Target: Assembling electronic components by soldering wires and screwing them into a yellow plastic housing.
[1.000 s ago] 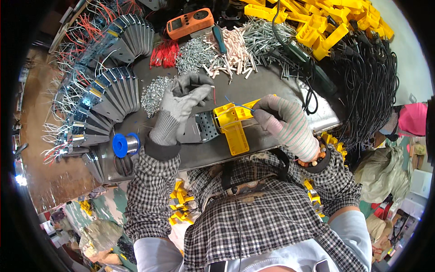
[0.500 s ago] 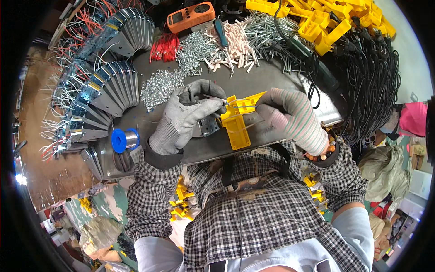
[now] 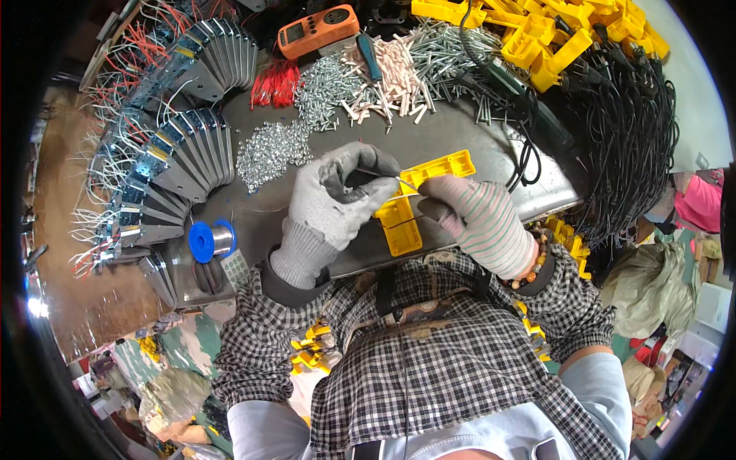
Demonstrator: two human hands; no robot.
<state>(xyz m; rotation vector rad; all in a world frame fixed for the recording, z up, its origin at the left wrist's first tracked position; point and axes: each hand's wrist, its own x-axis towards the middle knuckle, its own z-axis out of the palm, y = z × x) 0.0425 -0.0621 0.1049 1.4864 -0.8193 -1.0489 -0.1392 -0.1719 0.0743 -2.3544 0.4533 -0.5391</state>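
Observation:
My left hand [image 3: 337,203], in a grey glove with darker fingertips, pinches thin wire ends. My right hand [image 3: 483,222], in a striped knitted glove, is closed on the other side of the same thin wires [image 3: 405,197], close to the left fingertips. Under both hands lies a T-shaped yellow plastic housing [image 3: 403,234] on the dark bench. One arm of it reaches up and right between the hands. The wires cross above it; where each one ends is hidden by the gloves.
Grey metal plates with wires [image 3: 201,157] stand fanned at left, by a blue solder spool [image 3: 203,241]. Behind lie small nuts [image 3: 268,153], screws [image 3: 326,96], pale sleeves [image 3: 395,73], an orange meter [image 3: 318,32] and a green-handled tool [image 3: 548,123]. Black cables [image 3: 629,146] hang at right.
My right hand has moved left and down, closer to my left hand. My left hand has shifted right and covers the metal piece beside the housing. More of the housing's right arm shows.

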